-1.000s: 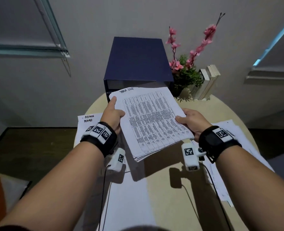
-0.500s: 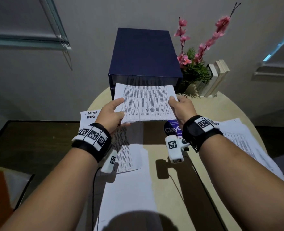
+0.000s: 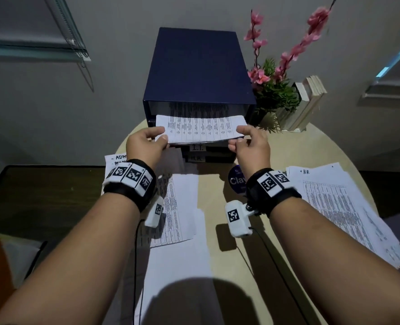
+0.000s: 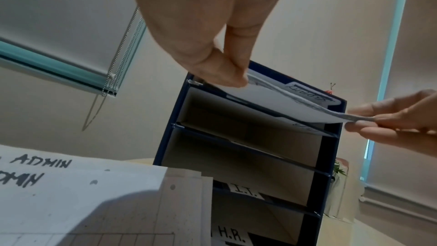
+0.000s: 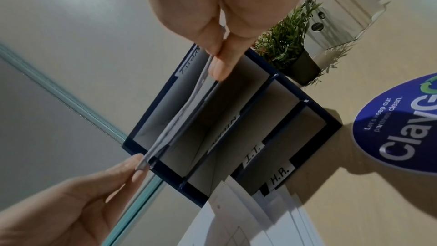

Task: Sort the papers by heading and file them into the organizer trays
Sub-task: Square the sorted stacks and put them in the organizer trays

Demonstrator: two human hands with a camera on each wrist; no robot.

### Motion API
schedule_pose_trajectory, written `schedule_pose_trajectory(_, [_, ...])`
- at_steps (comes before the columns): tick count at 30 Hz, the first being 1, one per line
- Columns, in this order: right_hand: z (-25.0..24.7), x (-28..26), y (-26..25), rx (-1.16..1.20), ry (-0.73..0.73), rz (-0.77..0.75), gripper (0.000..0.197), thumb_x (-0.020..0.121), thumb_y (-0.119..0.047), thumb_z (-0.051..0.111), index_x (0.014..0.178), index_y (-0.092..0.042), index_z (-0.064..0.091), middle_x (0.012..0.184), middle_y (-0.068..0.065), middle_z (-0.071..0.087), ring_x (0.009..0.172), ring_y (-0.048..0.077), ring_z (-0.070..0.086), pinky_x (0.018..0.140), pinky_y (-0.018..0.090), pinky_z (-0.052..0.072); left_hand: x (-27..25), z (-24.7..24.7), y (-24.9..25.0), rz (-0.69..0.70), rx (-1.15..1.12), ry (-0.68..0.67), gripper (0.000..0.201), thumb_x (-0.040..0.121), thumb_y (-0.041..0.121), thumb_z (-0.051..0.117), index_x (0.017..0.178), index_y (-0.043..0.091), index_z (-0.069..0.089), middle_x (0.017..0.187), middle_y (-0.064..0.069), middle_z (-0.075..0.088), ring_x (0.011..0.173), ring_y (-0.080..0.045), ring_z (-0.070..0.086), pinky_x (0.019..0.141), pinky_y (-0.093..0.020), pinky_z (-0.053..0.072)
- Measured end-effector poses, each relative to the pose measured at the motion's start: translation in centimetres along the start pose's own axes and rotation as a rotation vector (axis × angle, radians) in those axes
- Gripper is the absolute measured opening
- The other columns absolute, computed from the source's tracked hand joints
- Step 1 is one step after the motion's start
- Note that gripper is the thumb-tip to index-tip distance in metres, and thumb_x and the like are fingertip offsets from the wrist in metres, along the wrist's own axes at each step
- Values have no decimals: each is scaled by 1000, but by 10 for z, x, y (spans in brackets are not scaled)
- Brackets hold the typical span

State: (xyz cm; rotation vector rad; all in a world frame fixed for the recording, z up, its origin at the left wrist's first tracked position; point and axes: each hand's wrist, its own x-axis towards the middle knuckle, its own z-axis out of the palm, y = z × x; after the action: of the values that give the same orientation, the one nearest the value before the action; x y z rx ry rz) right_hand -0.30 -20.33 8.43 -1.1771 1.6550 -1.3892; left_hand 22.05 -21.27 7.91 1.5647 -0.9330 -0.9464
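Both hands at the organizer (image 3: 199, 66), 12 o'clock on the round table (image 3: 300, 156). Left hand (image 3: 145, 144) pinches the near-left corner of the paper stack (image 3: 201, 130); right hand (image 3: 250, 144) pinches the near-right corner. Stack roughly half inside the top tray, near edge overhanging. Trays below labelled ADMIN, I.T., H.R. ADMIN pile (image 3: 171, 207) at 9 o'clock, H.R. pile (image 3: 339, 207) at 3 o'clock. Flower pot (image 3: 271, 95) just right of the organizer.
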Motion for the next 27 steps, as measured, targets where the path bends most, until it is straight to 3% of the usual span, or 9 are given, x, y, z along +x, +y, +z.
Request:
schedule_pose_trajectory(3, [-3, 4, 2, -39, 30, -88, 22, 93, 9, 51, 111, 4, 64, 127, 4, 39, 88, -8, 63, 87, 13, 51, 9, 9, -2, 16, 19, 32, 15, 88, 13, 67, 93, 27, 70, 83, -1, 74, 79, -14, 74, 91, -36, 56])
schedule_pose_trajectory(5, [-5, 6, 8, -118, -46, -166, 24, 92, 9, 54, 113, 5, 65, 126, 7, 43, 103, 9, 64, 97, 15, 48, 15, 14, -4, 24, 14, 60, 15, 88, 16, 67, 99, 26, 70, 82, 0, 73, 80, -12, 73, 90, -35, 57])
schedule_pose_trajectory(7, [-7, 7, 12, -240, -132, -217, 29, 92, 8, 54, 119, 4, 63, 131, 11, 46, 119, 20, 56, 101, 7, 38, 21, 20, -4, 35, 8, 93, 17, 89, 16, 66, 104, 21, 71, 89, 2, 73, 80, -10, 73, 90, -33, 57])
schedule_pose_trajectory(11, [-15, 7, 14, -348, -263, -199, 46, 94, 4, 52, 139, -1, 51, 151, 5, 36, 140, 13, 34, 104, -2, 19, 32, 33, -5, 37, -7, 181, 20, 88, 19, 66, 108, 20, 72, 98, 2, 73, 82, -7, 72, 88, -28, 57])
schedule_pose_trajectory(13, [-19, 7, 16, -375, -336, -195, 51, 94, 3, 52, 145, -3, 44, 158, 3, 26, 145, 12, 26, 108, 3, 16, 36, 39, -7, 48, -8, 222, 20, 89, 20, 66, 108, 18, 72, 97, -2, 74, 79, -7, 71, 86, -26, 57])
schedule_pose_trajectory(16, [-22, 10, 17, -453, -436, -184, 58, 96, -2, 52, 151, -5, 33, 164, -2, 12, 149, 10, 15, 99, -7, 9, 36, 45, -7, 76, 11, 257, 20, 92, 19, 64, 109, 15, 72, 96, -2, 74, 80, -6, 69, 84, -23, 56])
schedule_pose_trajectory(20, [-23, 14, 11, -527, -499, -222, 64, 97, -3, 51, 154, -8, 24, 165, -4, 1, 149, 8, 9, 94, -10, 7, 34, 40, -10, 80, 9, 245, 16, 92, 22, 61, 104, 29, 69, 117, -1, 66, 94, -8, 67, 93, -22, 52])
schedule_pose_trajectory(24, [-26, -3, 19, -480, -377, -299, 57, 94, 0, 53, 149, -8, 37, 161, 3, 20, 145, 11, 22, 100, -6, 12, 19, 18, -24, 144, 118, 251, 18, 94, 16, 59, 104, 29, 63, 124, -1, 60, 99, -5, 57, 81, 0, 40])
schedule_pose_trajectory(27, [-32, -27, 46, -420, -335, -131, 43, 95, -3, 53, 137, -10, 53, 138, 7, 49, 127, 17, 50, 106, 17, 36, -4, -7, -59, 43, 200, 216, 21, 91, 18, 58, 104, 34, 62, 122, -1, 59, 105, -13, 60, 95, -26, 50])
